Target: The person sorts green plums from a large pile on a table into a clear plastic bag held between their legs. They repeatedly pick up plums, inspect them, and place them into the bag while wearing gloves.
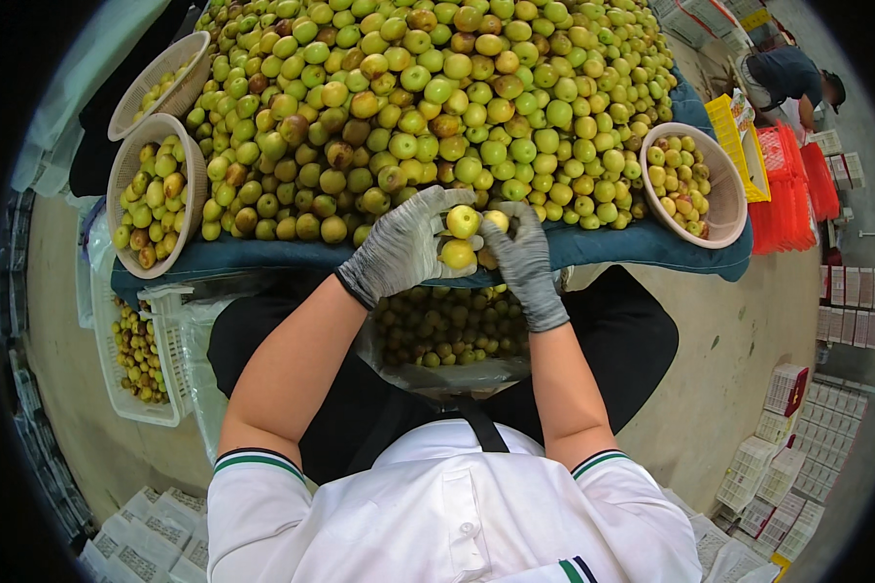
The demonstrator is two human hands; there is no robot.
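Observation:
In front of me a large heap of green-yellow jujubes (408, 109), many with brown patches, covers a table with a blue padded edge (277, 255). My left hand (397, 248), in a grey knit glove, holds an upper jujube (463, 221) and a lower jujube (457, 254) at its fingers, over the table's front edge. Right beside it, my right hand (523, 259), gloved alike, has its fingers curled around another jujube (496, 220). A brownish jujube (487, 259) is partly hidden between the hands. Below them, between my knees, sits a plastic-lined container (445, 375) of jujubes.
Round baskets with jujubes stand at the left front (195, 189), left back (201, 55) and right (733, 211). A white crate (138, 412) with jujubes is at lower left. Beyond the right basket are a yellow crate (757, 191), red crates (776, 197) and a bending person (784, 76).

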